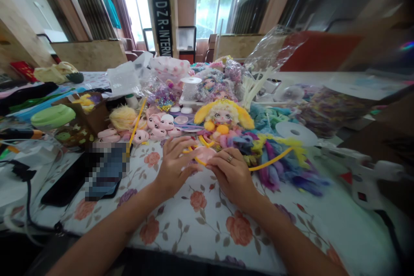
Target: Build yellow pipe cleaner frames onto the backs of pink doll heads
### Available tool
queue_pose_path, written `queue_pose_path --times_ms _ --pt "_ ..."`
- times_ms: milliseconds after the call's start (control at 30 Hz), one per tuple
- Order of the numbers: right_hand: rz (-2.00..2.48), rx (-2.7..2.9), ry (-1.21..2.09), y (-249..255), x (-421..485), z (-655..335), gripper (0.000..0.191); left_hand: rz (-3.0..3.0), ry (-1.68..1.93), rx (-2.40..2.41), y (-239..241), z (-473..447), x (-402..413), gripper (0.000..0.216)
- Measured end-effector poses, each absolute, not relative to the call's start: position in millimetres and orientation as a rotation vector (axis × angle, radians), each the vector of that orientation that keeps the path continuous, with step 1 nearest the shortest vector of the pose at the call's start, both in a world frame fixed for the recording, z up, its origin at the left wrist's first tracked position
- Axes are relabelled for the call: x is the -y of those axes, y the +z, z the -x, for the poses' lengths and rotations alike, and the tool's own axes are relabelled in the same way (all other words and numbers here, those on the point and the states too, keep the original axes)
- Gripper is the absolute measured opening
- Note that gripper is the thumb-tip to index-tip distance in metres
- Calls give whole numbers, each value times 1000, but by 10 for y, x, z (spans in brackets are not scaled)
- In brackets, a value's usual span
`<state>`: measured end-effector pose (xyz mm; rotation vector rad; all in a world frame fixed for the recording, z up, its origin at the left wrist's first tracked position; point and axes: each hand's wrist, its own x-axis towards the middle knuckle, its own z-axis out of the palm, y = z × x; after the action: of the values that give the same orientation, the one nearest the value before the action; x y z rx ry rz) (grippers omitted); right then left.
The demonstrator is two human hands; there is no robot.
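Both of my hands meet over a small pink doll head piece (203,154) on the flowered tablecloth (207,220). My left hand (176,161) pinches its left side, fingers curled. My right hand (231,172), with a ring on one finger, grips its right side together with a yellow pipe cleaner (271,161) that bends around the piece and trails off to the right. Just beyond my hands lies a finished doll (223,116) with yellow hair.
Several pink doll faces (155,127) lie in a heap at the left of the doll. Fluffy purple, blue and yellow yarn (284,159) spreads to the right, beside a white glue gun (365,177). A phone (106,172) and cables lie at left. Bags and spools crowd the back.
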<state>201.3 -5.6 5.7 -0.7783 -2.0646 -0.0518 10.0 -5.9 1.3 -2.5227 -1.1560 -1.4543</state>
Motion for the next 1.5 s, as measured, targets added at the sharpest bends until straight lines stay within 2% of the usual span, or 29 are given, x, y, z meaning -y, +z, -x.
queue_pose_path --times_ms 67,167,367,567,667,867,1067,1233,1300,1500 --pt "803 2065 -130 43 48 -2011 11 2381 -1638 1271 24 -89 56 24" --pt "810 2086 -261 31 53 -2004 10 2239 -1825 1585 51 -104 86 16" --pt "788 2167 -500 -13 77 -1992 14 2498 -1647 1975 11 -204 126 35" --pt "700 2263 -614 -21 117 -1926 21 2447 -1851 2082 -39 -246 92 26" --pt "632 2287 -663 -3 140 -1897 22 2436 -1808 2019 -57 -237 88 25" --pt "694 2267 -605 8 146 -1920 21 2373 -1443 1837 -48 -171 64 24" --pt "760 2184 -605 5 116 -1986 16 2115 -1525 1939 34 -62 -4 37" --pt "707 2258 -590 29 141 -1965 21 2310 -1653 1616 -13 -83 4 17" --pt "673 2270 -604 29 146 -1955 23 2324 -1639 1513 -31 -91 13 17" --pt "576 2307 -751 -4 143 -1951 26 2420 -1303 1241 -8 -85 14 18"
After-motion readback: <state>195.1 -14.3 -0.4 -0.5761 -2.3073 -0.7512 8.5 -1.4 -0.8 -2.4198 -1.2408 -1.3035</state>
